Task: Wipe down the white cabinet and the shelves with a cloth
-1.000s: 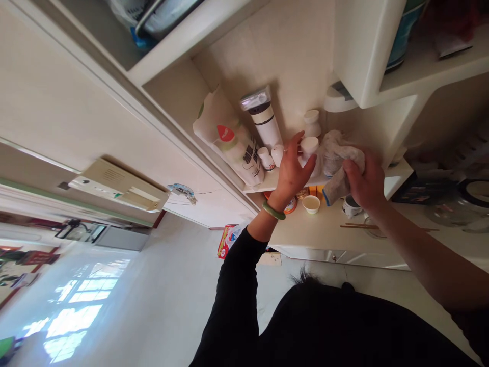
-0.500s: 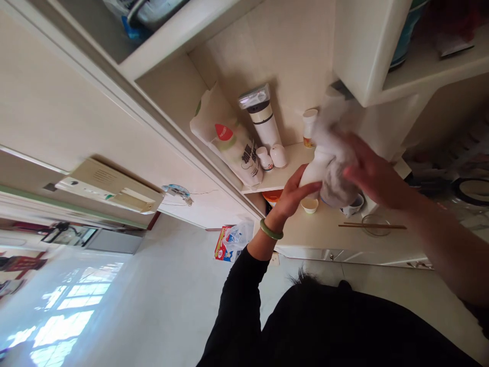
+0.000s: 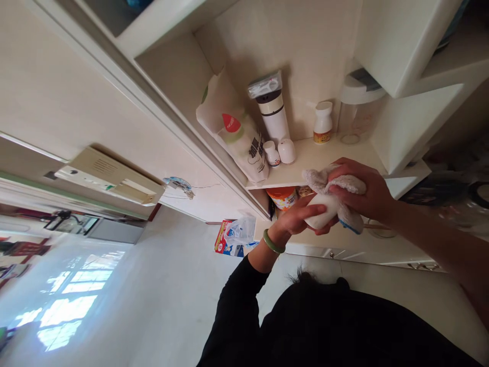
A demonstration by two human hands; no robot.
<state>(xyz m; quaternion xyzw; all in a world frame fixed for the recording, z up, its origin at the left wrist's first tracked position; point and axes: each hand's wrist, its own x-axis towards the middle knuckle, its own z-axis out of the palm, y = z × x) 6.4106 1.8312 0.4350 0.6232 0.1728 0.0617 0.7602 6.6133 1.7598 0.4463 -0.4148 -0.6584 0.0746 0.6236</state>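
Although half wrapped in terry towel [image 3: 338, 186], white bottle [image 3: 319, 213] slanting, long axis across view, bare rounded end toward curled left hand [image 3: 294, 220], right hand [image 3: 361, 188] clamped over cloth, just below shelf [image 3: 305, 155].

Hand [image 3: 292, 221] grips white bottle [image 3: 319, 211]; other hand [image 3: 361, 191] presses towel [image 3: 324, 178] on it.

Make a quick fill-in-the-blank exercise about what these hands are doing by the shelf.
The green bangle is on the ____ wrist.
The right hand presses a ____ onto the white bottle held in the left hand.
The small bottle with the orange label stands on the ____.

Missing words: left; towel; shelf.
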